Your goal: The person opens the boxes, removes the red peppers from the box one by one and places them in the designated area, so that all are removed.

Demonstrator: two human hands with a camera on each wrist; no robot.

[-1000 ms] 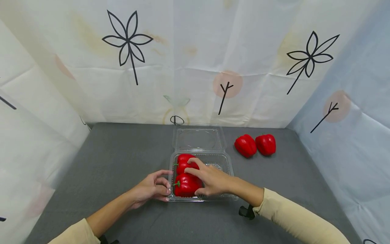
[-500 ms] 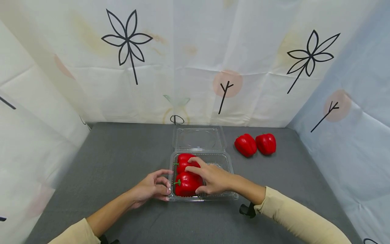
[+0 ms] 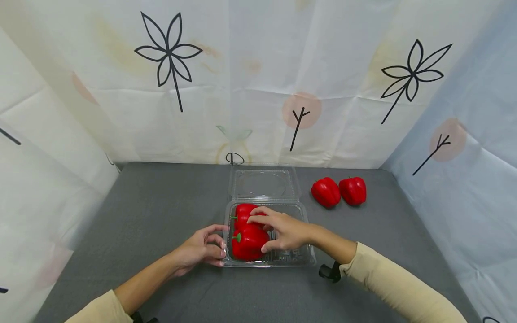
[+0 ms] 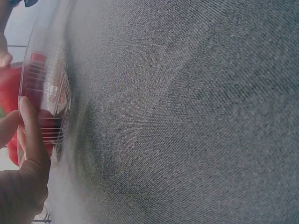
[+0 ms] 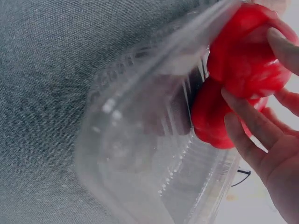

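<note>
A clear plastic clamshell container lies with its lid folded back behind it. Along its left side sit two red bell peppers, the near one in front of the far one. My left hand pinches the container's left rim between thumb and fingers, as the left wrist view shows. My right hand reaches in from the right and holds the near bell pepper, thumb on its near side, fingers bent over its far side. In the right wrist view, those fingers lie between the two peppers.
Two more red bell peppers, one beside the other, lie behind and right of the container on the grey tabletop. A patterned white cloth hangs behind and at both sides.
The near bell pepper has tilted slightly, its stem moving a little up in the head view. My right hand has shifted a bit right and back. The left hand stays put.
</note>
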